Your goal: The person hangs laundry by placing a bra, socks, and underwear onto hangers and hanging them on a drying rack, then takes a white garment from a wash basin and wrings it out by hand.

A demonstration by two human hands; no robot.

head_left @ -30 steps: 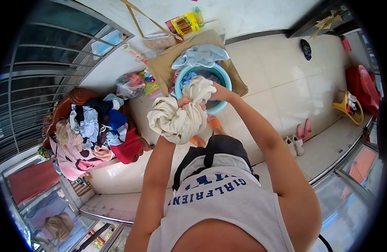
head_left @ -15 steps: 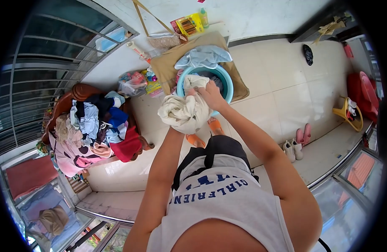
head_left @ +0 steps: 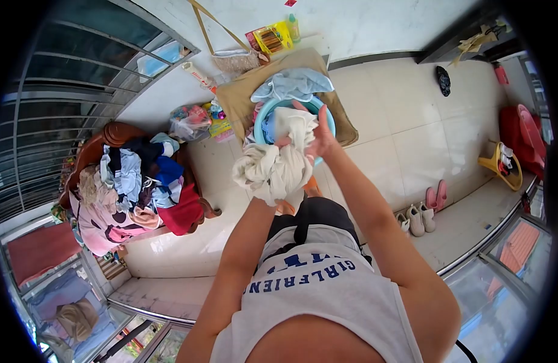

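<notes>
A bunched cream cloth garment [head_left: 273, 166] hangs over the near side of a light-blue basin [head_left: 330, 121]. My left hand [head_left: 282, 142] is mostly buried in its folds; only some fingertips show, and the bulk of the fabric drapes over the wrist. Against the cloth's right edge is my right hand [head_left: 320, 138], its fingers stretched and spread, some partly behind the fabric. Blue fabric shows inside the basin beside the cream cloth. A pale blue garment [head_left: 291, 85] lies just beyond the basin's far rim.
The basin rests on a brown cloth-covered surface [head_left: 345, 124]. At left, a wooden chair [head_left: 123, 132] bears a heap of clothes [head_left: 130, 178]. Plastic bags [head_left: 191, 121] sit by the wall. White shoes [head_left: 415, 219], pink slippers [head_left: 437, 196] and a yellow stool [head_left: 492, 158] stand at right.
My right hand has spread its fingers and moved slightly right along the cloth. The cream bundle has shifted slightly right and nearer me, its upper part opening out over the basin.
</notes>
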